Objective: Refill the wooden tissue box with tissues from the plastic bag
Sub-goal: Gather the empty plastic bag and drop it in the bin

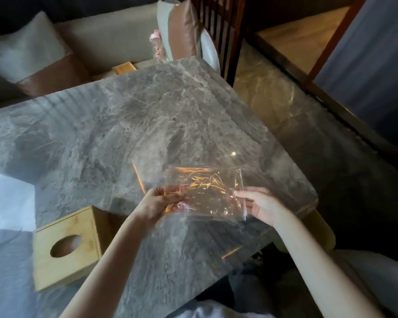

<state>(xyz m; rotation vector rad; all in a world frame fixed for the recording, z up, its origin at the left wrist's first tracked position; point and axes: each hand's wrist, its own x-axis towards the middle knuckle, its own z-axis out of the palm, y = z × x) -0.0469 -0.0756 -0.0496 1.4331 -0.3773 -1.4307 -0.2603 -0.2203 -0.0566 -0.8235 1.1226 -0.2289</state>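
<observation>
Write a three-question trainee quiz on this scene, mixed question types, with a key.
1. True or false: both hands hold the plastic bag.
2. Where is the wooden box? A) left of the left hand B) right of the right hand C) inside the bag
3. Fill in: the box's top has an ____ opening.

Key: 1 true; 2 A; 3 oval

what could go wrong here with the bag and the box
The clear crinkled plastic bag, held above the grey marble table by the left hand and right hand, looks empty and slippery, so it may slip. The wooden tissue box with an oval slot sits near the table's edge, where the left forearm might knock it off.
</observation>
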